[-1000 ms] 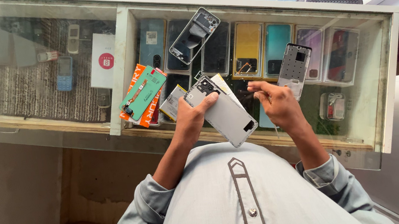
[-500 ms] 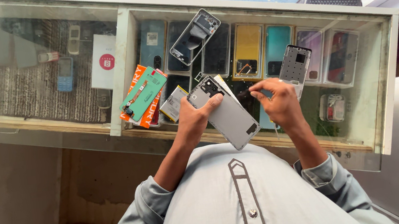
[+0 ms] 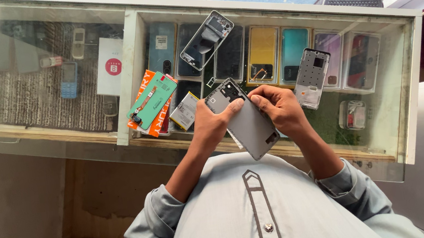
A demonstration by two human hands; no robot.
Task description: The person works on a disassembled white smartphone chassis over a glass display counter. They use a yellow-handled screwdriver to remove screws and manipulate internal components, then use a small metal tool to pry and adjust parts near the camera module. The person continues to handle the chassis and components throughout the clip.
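A grey phone back cover [image 3: 250, 125] is held over the glass counter [image 3: 264, 16], tilted with its camera cutout toward the far side. My left hand [image 3: 211, 123] grips its left edge, thumb on the upper part. My right hand [image 3: 280, 109] holds the right edge, fingers curled over the top near the cutout. Both forearms come up from my grey shirt at the bottom.
On the glass lie a green screen part [image 3: 151, 99] on an orange box [image 3: 152, 115], a phone battery [image 3: 185, 111], a dark phone frame [image 3: 206, 40] and a silver frame [image 3: 312, 77]. Coloured phone covers [image 3: 263, 55] and old handsets [image 3: 69, 79] sit inside the case.
My right hand has moved left from beside the silver frame onto the grey back cover, and both hands now hold it.
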